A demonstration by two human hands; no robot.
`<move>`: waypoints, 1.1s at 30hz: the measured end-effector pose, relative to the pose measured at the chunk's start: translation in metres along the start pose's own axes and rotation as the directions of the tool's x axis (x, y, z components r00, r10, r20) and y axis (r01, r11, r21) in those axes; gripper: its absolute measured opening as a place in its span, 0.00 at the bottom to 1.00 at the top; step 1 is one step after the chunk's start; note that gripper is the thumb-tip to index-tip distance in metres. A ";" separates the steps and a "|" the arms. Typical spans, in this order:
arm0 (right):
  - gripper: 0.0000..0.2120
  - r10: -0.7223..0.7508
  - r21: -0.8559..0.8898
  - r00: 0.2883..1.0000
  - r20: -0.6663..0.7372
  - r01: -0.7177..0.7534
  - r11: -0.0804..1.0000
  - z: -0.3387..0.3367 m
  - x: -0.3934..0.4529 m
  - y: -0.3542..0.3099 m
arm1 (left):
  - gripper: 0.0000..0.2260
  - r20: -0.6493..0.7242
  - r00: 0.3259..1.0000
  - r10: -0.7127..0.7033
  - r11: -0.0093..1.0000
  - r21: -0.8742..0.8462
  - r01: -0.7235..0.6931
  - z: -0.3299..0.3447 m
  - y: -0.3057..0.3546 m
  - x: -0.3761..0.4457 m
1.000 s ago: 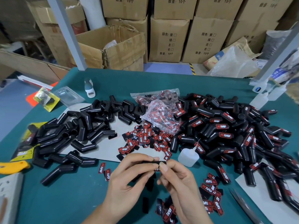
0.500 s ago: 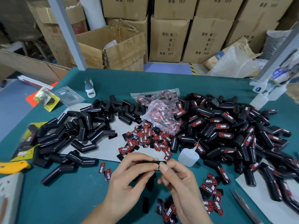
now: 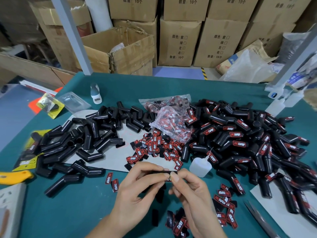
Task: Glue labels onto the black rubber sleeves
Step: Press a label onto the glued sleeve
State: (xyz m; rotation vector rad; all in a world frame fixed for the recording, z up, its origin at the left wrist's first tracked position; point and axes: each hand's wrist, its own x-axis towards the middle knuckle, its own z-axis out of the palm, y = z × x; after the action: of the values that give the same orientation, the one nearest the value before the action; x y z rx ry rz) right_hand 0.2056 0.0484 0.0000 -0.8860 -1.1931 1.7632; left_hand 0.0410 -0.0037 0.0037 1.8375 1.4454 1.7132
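head view: almost nothing has shifted over the last second. your left hand [image 3: 137,191] and right hand [image 3: 190,194] stay at the near centre of the teal table [image 3: 72,212], both pinching one black sleeve [image 3: 163,172] between fingertips and thumbs, with a label [image 3: 169,179] barely showing under your right thumb. that stillness suggests you are pressing the label while the glue takes, so this piece looks nearly done. the glue bottle [image 3: 199,167] stands just to the far right of your hands, the loose labels [image 3: 159,148] beyond them, the unlabelled sleeves [image 3: 77,143] to the left, and the labelled pile [image 3: 248,143] to the right.
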 end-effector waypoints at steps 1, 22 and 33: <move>0.26 0.000 -0.003 1.000 0.000 0.000 1.000 0.000 0.000 0.000 | 0.07 0.001 1.000 0.001 1.000 0.004 -0.001 0.000 0.000 0.000; 0.27 -0.025 -0.007 0.999 -0.028 0.025 1.000 0.001 0.000 0.004 | 0.10 -0.004 1.000 -0.006 1.000 0.003 0.006 0.002 -0.001 -0.002; 0.26 -0.028 -0.008 0.999 -0.025 0.028 1.000 0.001 0.000 0.003 | 0.10 0.002 1.000 -0.007 1.000 0.009 0.007 0.002 -0.005 -0.003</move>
State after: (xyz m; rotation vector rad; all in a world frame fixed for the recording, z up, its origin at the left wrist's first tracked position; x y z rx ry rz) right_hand 0.2046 0.0473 -0.0022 -0.8895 -1.1916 1.7211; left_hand 0.0410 -0.0031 -0.0025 1.8362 1.4595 1.7045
